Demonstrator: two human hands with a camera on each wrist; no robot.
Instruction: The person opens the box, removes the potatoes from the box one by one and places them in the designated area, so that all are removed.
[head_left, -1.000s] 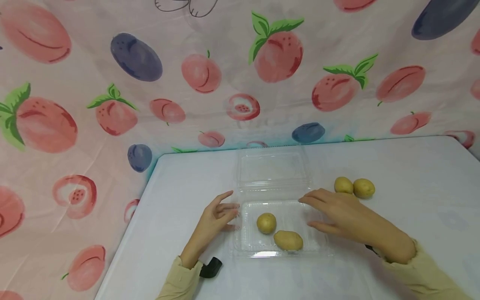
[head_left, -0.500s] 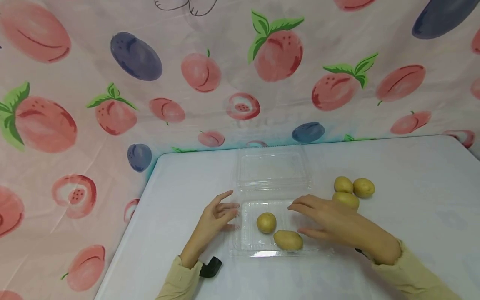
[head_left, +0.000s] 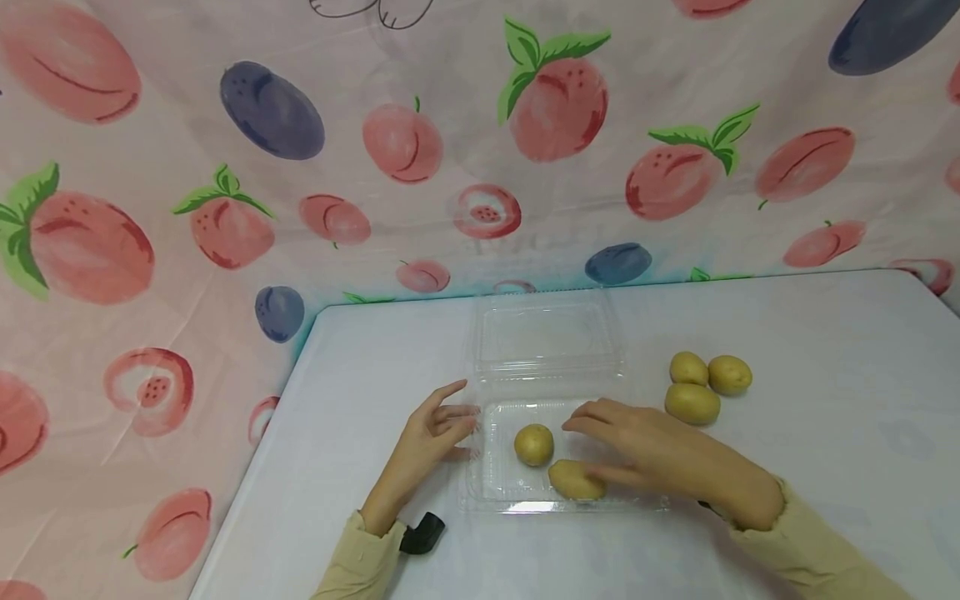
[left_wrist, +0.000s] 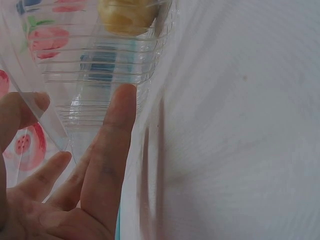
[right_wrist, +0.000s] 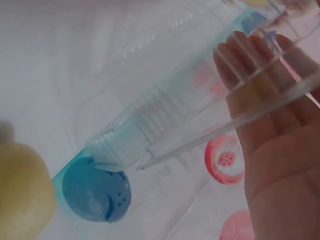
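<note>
A clear plastic clamshell box lies with its lid folded back. Inside are a round potato and an oblong potato near the front. My left hand is at the box's left side, fingers spread; in the left wrist view a fingertip appears against the ribbed wall. Over the right part of the box reaches my right hand, its thumb overlapping the oblong potato. Seen through clear plastic in the right wrist view, the right hand's fingers look fairly straight and hold nothing visible.
Three more potatoes sit together to the right of the box: a rear left potato, a rear right potato and a front potato. A fruit-print cloth hangs behind the white table.
My right hand has moved left and slightly down over the box, uncovering the front potato of the group outside. The left hand stays where it was.
</note>
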